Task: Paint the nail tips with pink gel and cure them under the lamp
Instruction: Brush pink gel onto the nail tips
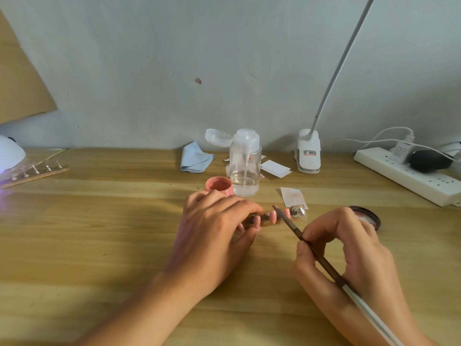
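A wooden strip with several pink nail tips (274,217) lies mid-table. My left hand (214,228) holds its left end, fingers curled over it and thumb beneath. My right hand (349,248) pinches a thin brush (321,259), whose tip touches a nail tip near the strip's right end. An open pink gel jar (219,186) stands just behind my left hand. Its dark lid (366,217) lies behind my right hand. The white curing lamp (10,153) sits at the far left edge, with a second strip of nail tips (35,172) in front of it.
A clear pump bottle (245,166) stands beside the jar, a blue cloth (195,158) to its left. White paper wipes (291,197) lie nearby. A clip desk lamp (309,156) and a white power strip (409,174) sit at the back right against the wall.
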